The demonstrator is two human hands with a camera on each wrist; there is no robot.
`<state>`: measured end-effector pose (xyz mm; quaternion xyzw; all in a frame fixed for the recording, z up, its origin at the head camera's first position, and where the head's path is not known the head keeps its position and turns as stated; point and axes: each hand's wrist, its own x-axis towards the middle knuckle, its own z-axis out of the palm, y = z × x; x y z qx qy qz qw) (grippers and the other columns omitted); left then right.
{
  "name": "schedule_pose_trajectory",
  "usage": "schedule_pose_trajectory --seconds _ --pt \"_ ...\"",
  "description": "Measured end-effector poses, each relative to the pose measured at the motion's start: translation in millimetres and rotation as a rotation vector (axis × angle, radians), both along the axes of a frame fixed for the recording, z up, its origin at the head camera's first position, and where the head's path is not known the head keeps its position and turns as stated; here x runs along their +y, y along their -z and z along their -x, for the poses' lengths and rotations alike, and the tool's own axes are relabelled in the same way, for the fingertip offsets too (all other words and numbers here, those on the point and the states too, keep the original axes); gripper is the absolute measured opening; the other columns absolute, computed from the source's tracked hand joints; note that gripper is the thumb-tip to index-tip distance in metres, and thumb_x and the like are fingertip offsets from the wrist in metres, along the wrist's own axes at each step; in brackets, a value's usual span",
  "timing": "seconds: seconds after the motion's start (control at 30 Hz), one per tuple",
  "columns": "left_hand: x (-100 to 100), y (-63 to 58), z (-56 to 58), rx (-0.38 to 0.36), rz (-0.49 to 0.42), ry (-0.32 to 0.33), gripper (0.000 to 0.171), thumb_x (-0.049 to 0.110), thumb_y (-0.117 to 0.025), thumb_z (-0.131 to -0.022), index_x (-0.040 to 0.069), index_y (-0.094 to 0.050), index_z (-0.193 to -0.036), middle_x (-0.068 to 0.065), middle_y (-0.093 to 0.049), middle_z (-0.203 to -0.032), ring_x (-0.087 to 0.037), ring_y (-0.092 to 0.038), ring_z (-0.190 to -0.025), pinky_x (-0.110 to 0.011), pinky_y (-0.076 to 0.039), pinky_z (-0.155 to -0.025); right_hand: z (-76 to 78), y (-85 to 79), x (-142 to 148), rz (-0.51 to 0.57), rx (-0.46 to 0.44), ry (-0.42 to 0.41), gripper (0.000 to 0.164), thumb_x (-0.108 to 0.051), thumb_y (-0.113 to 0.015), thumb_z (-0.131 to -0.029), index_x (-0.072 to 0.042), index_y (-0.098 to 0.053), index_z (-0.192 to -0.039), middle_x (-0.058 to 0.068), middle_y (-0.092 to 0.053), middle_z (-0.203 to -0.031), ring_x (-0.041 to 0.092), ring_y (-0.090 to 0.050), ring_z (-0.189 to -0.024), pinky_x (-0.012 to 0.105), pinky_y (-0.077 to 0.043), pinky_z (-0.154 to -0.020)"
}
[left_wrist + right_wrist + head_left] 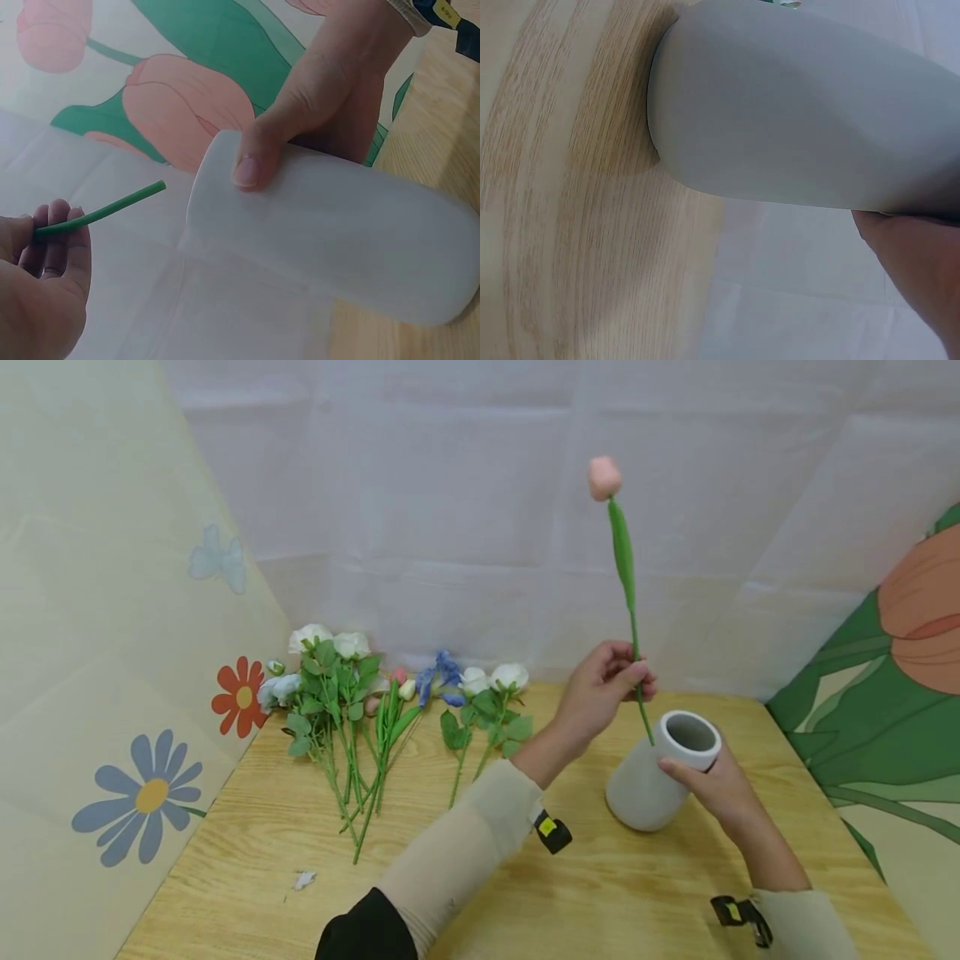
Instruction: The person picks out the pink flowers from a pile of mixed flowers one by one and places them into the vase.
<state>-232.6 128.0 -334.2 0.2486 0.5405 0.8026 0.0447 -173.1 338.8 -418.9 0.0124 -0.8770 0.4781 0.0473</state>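
Beige sleeves (461, 852), hands (592, 693) (722, 787) gripping pink tulip (622, 556) and white vase (645, 787), flowers (328, 685) and scrap (304, 880) lying left

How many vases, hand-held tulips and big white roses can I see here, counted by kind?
White tapered vase: 1
Pink tulip with a green stem, held in the left hand: 1
Large white roses with green leaves: 4
Total: 6

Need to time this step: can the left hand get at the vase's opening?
Probably yes: the left hand holds the tulip near the opening, which the right hand, gripping the vase, leaves uncovered.
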Motion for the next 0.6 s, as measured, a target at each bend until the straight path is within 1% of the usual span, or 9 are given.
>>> schedule_pose_trajectory --seconds 0.13,0.23,0.33,0.4,0.47,0.6 --pt "10 -3.9 0.6 0.009 -0.024 -0.006 0.017 0.003 -0.057 -0.102 -0.008 -0.056 -0.115 -0.016 -0.067 -0.093 -0.007 -0.067 -0.080 -0.023 -0.059 -0.076 -0.8 -0.8 0 0.006 0.002 0.004 0.078 -0.020 -0.069 -0.098 0.003 -0.018 -0.153 0.014 -0.041 -0.138 -0.006 -0.043 -0.105 0.012 -0.039 -0.083" --pt "16 -6.3 0.7 0.009 -0.038 -0.011 0.015 0.003 -0.057 -0.102 -0.006 -0.056 -0.114 -0.015 -0.067 -0.093 -0.006 -0.067 -0.079 -0.023 -0.059 -0.077 -1.4 -1.6 1 0.014 0.002 -0.001 0.078 -0.019 -0.068 -0.098 0.003 -0.017 -0.153 0.015 -0.042 -0.137 -0.006 -0.043 -0.105 0.011 -0.040 -0.082" --pt "20 -7.6 0.4 0.006 -0.043 -0.024 0.014 0.003 -0.058 -0.102 -0.005 -0.056 -0.113 -0.012 -0.067 -0.092 -0.006 -0.066 -0.079 -0.023 -0.059 -0.077 -1.5 -2.0 1 0.018 -0.008 -0.010 0.078 -0.020 -0.068 -0.099 0.003 -0.016 -0.153 0.015 -0.041 -0.138 -0.005 -0.043 -0.106 0.013 -0.040 -0.084" --pt "23 -7.8 -0.1 0.012 -0.033 -0.034 0.013 0.004 -0.058 -0.102 -0.004 -0.057 -0.112 -0.012 -0.068 -0.092 -0.004 -0.066 -0.079 -0.023 -0.059 -0.077 -1.0 -1.7 2 0.015 -0.016 -0.015 0.079 -0.022 -0.067 -0.099 0.002 -0.015 -0.154 0.016 -0.041 -0.139 -0.005 -0.043 -0.107 0.014 -0.040 -0.084" --pt "25 -7.3 -0.8 0.021 -0.019 -0.038 0.013 0.004 -0.058 -0.102 -0.004 -0.057 -0.112 -0.015 -0.068 -0.095 -0.003 -0.066 -0.079 -0.023 -0.059 -0.078 -0.5 -1.2 3 0.016 -0.016 -0.017 0.078 -0.021 -0.067 -0.100 0.002 -0.016 -0.154 0.016 -0.040 -0.140 -0.005 -0.043 -0.107 0.014 -0.040 -0.084" --pt "29 -4.3 -2.0 0.060 0.033 -0.043 0.014 0.003 -0.059 -0.101 -0.004 -0.058 -0.112 -0.018 -0.068 -0.096 0.001 -0.064 -0.078 -0.021 -0.059 -0.078 0.2 -0.6 2 0.028 0.003 -0.027 0.077 -0.018 -0.067 -0.099 0.002 -0.017 -0.154 0.014 -0.041 -0.138 -0.006 -0.044 -0.106 0.011 -0.040 -0.083"
